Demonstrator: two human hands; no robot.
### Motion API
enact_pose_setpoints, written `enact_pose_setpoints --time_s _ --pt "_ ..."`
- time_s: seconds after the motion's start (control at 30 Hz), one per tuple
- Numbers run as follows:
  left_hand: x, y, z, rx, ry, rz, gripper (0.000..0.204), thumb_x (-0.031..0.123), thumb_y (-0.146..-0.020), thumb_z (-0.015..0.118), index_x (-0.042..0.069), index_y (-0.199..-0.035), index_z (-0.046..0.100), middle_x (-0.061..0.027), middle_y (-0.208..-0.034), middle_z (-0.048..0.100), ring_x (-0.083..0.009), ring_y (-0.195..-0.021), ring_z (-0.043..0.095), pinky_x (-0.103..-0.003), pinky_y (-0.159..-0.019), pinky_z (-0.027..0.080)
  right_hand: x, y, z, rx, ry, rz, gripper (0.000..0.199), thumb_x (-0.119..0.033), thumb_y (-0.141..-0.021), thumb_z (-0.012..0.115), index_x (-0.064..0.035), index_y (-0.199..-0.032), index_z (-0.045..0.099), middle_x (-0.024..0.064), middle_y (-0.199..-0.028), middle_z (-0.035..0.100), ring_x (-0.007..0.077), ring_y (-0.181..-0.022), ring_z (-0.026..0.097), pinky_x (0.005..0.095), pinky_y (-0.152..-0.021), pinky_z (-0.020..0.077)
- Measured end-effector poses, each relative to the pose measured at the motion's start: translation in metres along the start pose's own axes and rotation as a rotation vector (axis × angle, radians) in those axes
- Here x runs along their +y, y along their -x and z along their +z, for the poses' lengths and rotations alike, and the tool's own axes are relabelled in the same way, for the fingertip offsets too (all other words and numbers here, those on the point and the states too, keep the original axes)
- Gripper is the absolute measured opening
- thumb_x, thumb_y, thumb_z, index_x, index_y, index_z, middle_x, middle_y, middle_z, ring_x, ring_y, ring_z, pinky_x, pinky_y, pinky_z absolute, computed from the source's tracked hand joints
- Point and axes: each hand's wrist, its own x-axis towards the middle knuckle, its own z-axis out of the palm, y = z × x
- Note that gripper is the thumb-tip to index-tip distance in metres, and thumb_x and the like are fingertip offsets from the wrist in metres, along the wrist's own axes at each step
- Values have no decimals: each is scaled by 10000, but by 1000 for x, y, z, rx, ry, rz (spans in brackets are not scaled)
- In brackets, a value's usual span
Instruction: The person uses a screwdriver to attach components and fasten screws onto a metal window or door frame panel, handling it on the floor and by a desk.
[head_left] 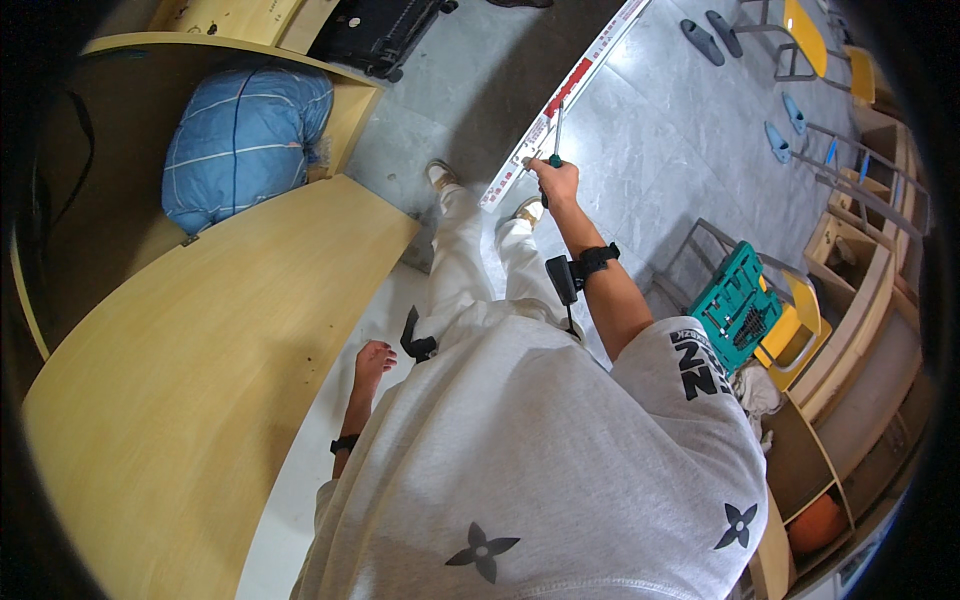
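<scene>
My right hand [556, 182] is wrapped round a screwdriver [555, 160] with a green and black handle, its metal shaft pointing up and away. The hand is beside the edge of a white door [508, 172], close to small metal fittings [526, 162]. Whether it touches the door edge, I cannot tell. My left hand [374, 362] hangs low at my side, its fingers loosely curled and partly apart, with nothing seen in it. Near that hand is a wooden cabinet door [230, 320].
A blue bundle [245, 145] sits in the open cabinet at left, with a black suitcase [375, 35] beyond. At right, an open green tool case [735, 308] rests on a yellow chair [795, 325]. Grey slippers [702, 43] and blue slippers [777, 142] lie on the tiled floor.
</scene>
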Motion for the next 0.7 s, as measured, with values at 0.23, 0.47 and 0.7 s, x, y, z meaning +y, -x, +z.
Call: enact_pose_setpoints --time_s 0.23,0.47,0.7 --pt "3 1 2 4 5 -19 127 127 -840 481 67 -925 555 -67 -822 633 -144 -675 604 -262 -606 461 0 3 1 33 23 -9 260 -199 -632 763 21 -682 634 31 -556 551 113 -458 495 270 -438 398" --pt "-1 -1 5 -9 19 -11 130 127 -838 480 67 -932 548 -73 -824 634 -147 -673 605 -262 -601 466 0 0 0 33 54 -20 260 -196 -632 755 29 -687 637 32 -554 549 113 -455 492 271 -436 396" --pt "-1 2 7 4 29 -24 139 113 -835 472 58 -937 548 -80 -829 634 -153 -684 605 -267 -612 466 -1 3 -1 34 4 -8 250 -189 -633 740 31 -686 637 37 -552 550 113 -446 493 270 -422 392"
